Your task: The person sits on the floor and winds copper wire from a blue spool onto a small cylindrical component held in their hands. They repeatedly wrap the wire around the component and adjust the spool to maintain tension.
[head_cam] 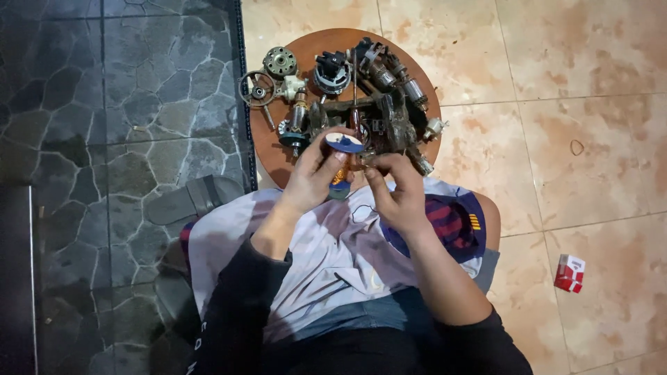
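My left hand (314,173) grips a small motor armature (342,158) with copper windings and a blue-and-white round end cap. My right hand (394,187) is just to its right, fingers pinched on a small metal part touching the armature's side. Both hands hover over my lap, just in front of a round brown wooden board (272,149). The board carries several motor parts: armatures (397,69), a black rotor housing (331,71), a round metal gear piece (280,62) and a dark motor body (379,114).
A metal wheel-shaped part (258,89) hangs over the board's left edge. A grey sandal (194,198) lies on the dark stone paving at the left. A red-and-white small box (569,273) and a thin ring (577,147) lie on the beige tiles at the right.
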